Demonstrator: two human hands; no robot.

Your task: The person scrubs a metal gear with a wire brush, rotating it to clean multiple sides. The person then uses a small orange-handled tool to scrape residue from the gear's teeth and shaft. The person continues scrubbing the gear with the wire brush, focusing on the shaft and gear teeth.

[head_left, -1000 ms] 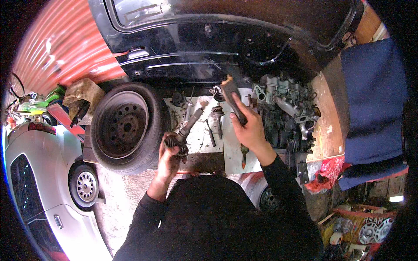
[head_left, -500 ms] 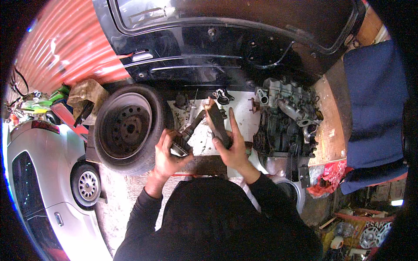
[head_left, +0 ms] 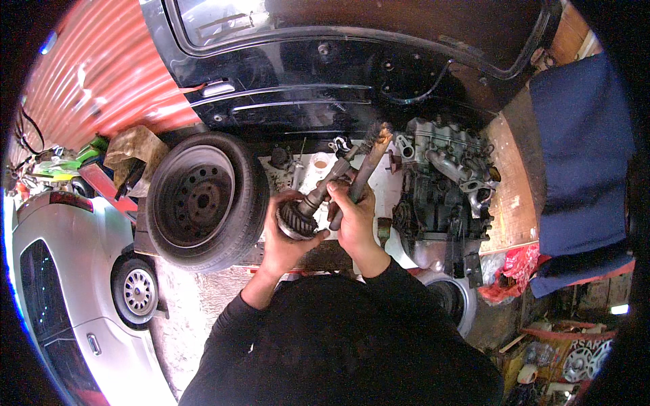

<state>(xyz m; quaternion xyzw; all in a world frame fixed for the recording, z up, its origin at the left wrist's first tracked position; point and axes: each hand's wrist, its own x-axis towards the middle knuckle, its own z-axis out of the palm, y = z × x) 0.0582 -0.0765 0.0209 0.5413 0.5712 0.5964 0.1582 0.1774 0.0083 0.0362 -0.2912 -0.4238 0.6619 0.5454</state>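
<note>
My left hand (head_left: 279,245) is closed around the toothed head of a pinion gear (head_left: 298,220), a dark metal shaft with slanted teeth. Its shaft slopes up and to the right, away from me. In my right hand (head_left: 357,233) is a brush with a worn wooden handle (head_left: 369,164), its dark, frayed bristles at the far end. The brush lies alongside the shaft, bristles close to the shaft's tip. Both things are held above a white, stained work surface (head_left: 387,183). My right fingers hide part of the handle.
To the left stands a tyre on a rusty steel wheel (head_left: 203,199). An engine block (head_left: 447,186) sits at the right. Behind the work surface is a black car tailgate (head_left: 291,81). A round pale container (head_left: 319,161) and small metal parts (head_left: 281,157) lie beyond my hands.
The pinion gear has tilted, its toothed face now turned more toward me. The brush has swung its bristle end to the right and come alongside the shaft.
</note>
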